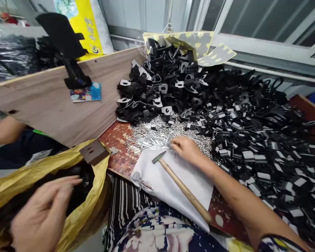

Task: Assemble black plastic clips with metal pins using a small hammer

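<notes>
My left hand [46, 210] hovers with fingers spread over the mouth of a yellow bag [78, 217] holding black parts; it holds nothing I can see. My right hand [185, 148] reaches to a heap of small silver pins [157, 134], fingers curled in a pinch at the heap's edge; what they grip is too small to make out. A wooden-handled hammer [182, 187] lies on a white sheet [173, 182] just left of my right wrist.
Black plastic clips [162, 87] are heaped at the back and black-and-white pieces [265, 140] spread to the right. A wooden partition [55, 101] stands at left, another person's arm [2, 129] beyond it. A brown card [93, 152] rests on the bag's rim.
</notes>
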### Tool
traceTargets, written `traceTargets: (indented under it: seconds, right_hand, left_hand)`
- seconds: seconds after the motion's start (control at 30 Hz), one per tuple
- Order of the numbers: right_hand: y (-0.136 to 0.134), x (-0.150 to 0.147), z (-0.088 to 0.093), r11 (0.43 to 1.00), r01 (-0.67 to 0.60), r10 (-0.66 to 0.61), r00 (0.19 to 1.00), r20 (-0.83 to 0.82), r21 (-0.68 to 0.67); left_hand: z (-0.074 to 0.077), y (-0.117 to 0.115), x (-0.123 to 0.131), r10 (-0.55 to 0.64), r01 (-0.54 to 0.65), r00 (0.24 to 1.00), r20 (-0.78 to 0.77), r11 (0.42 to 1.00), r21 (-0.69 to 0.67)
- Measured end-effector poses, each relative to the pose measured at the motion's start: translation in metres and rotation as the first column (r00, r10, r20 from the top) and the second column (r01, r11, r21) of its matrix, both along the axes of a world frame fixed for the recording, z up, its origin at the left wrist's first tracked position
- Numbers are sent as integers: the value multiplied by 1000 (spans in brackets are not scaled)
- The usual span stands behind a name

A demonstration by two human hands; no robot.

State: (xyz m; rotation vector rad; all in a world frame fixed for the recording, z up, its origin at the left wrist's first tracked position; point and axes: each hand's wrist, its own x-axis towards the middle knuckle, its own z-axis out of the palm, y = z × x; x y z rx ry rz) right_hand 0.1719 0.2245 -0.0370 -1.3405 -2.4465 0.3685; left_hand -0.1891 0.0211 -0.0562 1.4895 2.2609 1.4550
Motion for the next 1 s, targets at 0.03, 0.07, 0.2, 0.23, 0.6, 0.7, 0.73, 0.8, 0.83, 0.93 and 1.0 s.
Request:
traceTargets:
  seconds: [0.03,0.07,0.2,0.23,0.6,0.7,0.73,0.8,0.83,0.93,1.0]
  right_hand:
    - [22,-11,4,997,54,-53,998,-27,58]
    - [43,-23,8,990,102,-98,994,-44,99]
    - [102,-58,16,973,182,-178,983,-42,140]
    - [108,-61,16,973,187,-185,982,-28,133]
    - [-64,-27,-10,955,-261,177,879,-442,-138]
    - [-84,11,-9,913,-280,147,905,-400,-298]
    - [-79,32,-5,938,-175,79,949,-305,-299]
    - [-56,83,5,980,74,-117,966,-230,-186]
    - [-40,110,10,973,228,-229,961,-158,-26]
    - [6,180,19,890,359,-371,929,-11,280]
    - [27,207,17,893,338,-351,936,-9,295]
  left_hand:
    - [-3,4,16,-80,83,994,74,996,-41]
    - [-7,9,32,-160,173,975,154,982,-72]
    - [-17,28,84,-360,465,817,451,874,-143]
    - [-19,33,93,-383,520,770,510,840,-153]
    - [-54,84,142,-579,631,738,346,774,-49]
    - [-67,88,152,-662,682,730,171,722,-113]
    - [-71,88,154,-669,683,730,139,721,-121]
    - [-75,86,154,-657,665,747,104,733,-140]
    - [-76,85,154,-652,659,751,104,734,-162]
    - [-74,86,152,-652,673,739,171,702,-232]
    - [-71,87,150,-629,681,731,264,697,-226]
